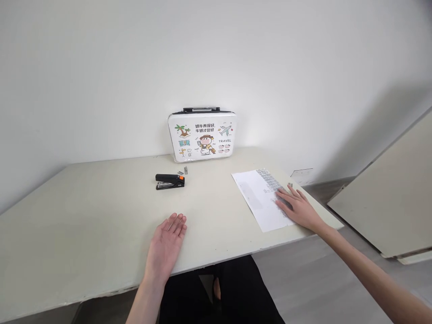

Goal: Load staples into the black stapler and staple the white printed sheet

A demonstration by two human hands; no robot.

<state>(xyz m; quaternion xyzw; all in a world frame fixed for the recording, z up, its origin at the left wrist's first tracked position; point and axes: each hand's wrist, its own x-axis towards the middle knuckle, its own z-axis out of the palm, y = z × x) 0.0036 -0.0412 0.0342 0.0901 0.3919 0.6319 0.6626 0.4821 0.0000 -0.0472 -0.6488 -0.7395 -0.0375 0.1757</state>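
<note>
My right hand (299,209) lies with fingers spread on the right part of a printed sheet of paper (253,193), covering some of its print. Palm up on the table, my left hand (168,245) rests near the front edge, fingers stretched out and holding nothing. Beyond it lies a black stapler (170,181) with an orange patch on its right end. Small strips of staples (185,170) sit just behind the stapler.
A white cartoon-printed case (204,137) with a black handle stands upright against the wall (202,54). The pale table (101,216) has its front edge at my lap. To the right, beyond a gap of floor, is a light-coloured panel (388,198).
</note>
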